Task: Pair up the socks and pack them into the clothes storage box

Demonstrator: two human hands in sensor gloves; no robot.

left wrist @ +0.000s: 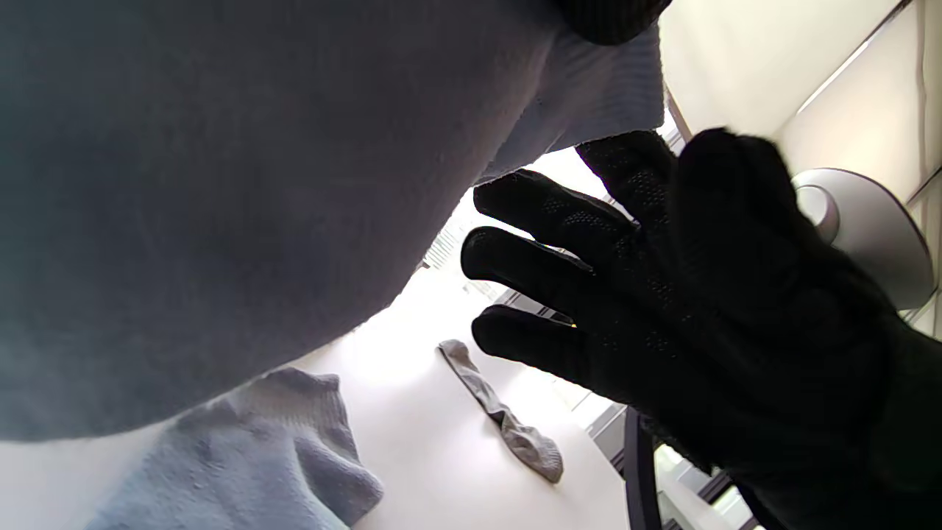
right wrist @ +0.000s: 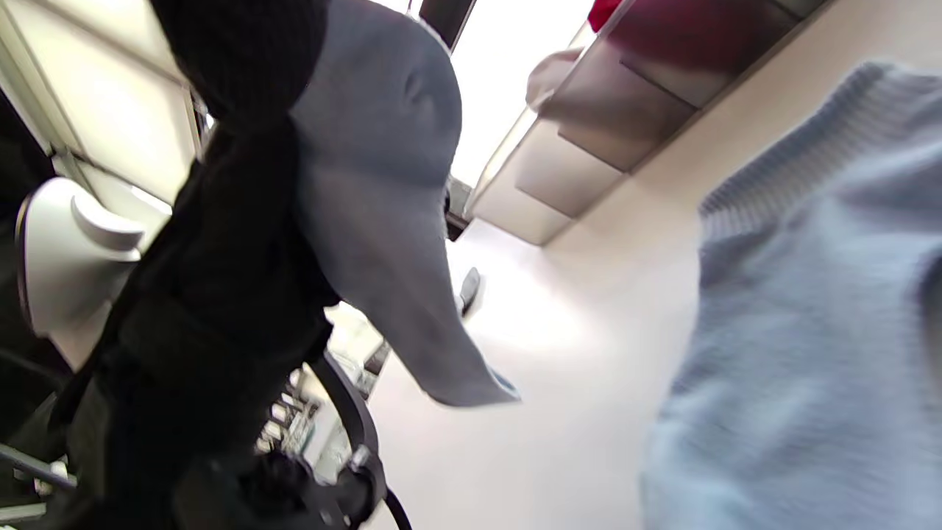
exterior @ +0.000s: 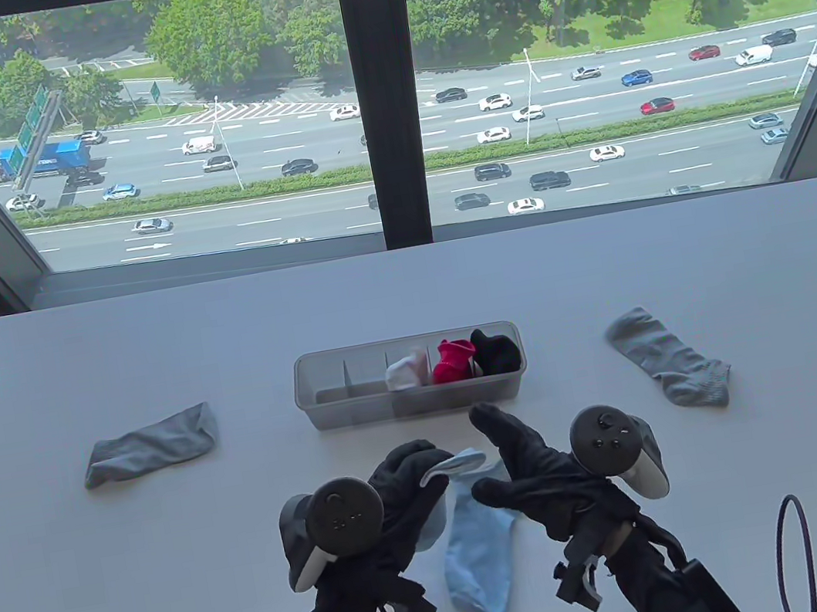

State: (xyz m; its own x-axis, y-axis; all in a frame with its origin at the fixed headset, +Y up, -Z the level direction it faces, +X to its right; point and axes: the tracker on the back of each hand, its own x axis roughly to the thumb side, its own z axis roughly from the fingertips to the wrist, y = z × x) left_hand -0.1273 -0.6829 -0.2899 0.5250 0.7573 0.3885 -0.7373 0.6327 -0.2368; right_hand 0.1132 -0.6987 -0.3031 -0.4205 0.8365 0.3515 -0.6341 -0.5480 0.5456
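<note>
My left hand (exterior: 419,470) pinches the cuff of a light blue sock (exterior: 460,463) and holds it just above the table; in the left wrist view this sock (left wrist: 243,199) hangs close to the lens. A second light blue sock (exterior: 477,549) lies flat on the table between my hands. Beside it my right hand (exterior: 507,454) hovers with straight, spread fingers (left wrist: 537,269) and holds nothing. The clear storage box (exterior: 339,404) stands just beyond my hands, with a white, a red (exterior: 453,361) and a black (exterior: 496,350) sock bundle in its right compartments.
One grey sock (exterior: 150,445) lies at the left of the white table, another grey sock (exterior: 669,356) at the right. The box's left compartments hold nothing. A black cable (exterior: 794,554) loops at the near right. A window stands behind the table's far edge.
</note>
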